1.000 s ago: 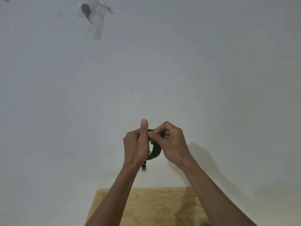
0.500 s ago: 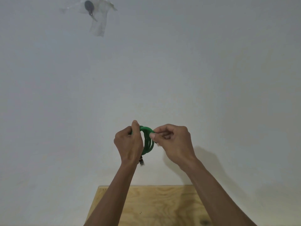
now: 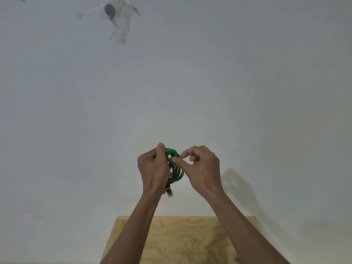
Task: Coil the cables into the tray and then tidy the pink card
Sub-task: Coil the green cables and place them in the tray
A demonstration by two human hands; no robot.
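A green cable is wound into a small coil of several loops and held up in front of a white wall. My left hand is closed around the coil's left side, thumb up over the top. A dark plug with a metal tip hangs below that hand. My right hand pinches the coil's right side between thumb and forefinger. No tray and no pink card are in view.
A light plywood tabletop shows at the bottom, partly behind my forearms. High on the wall at the upper left, clear tape holds a small dark object.
My hands have moved slightly apart, so more of the coil's loops show between them. The plug end now hangs lower under my left hand.
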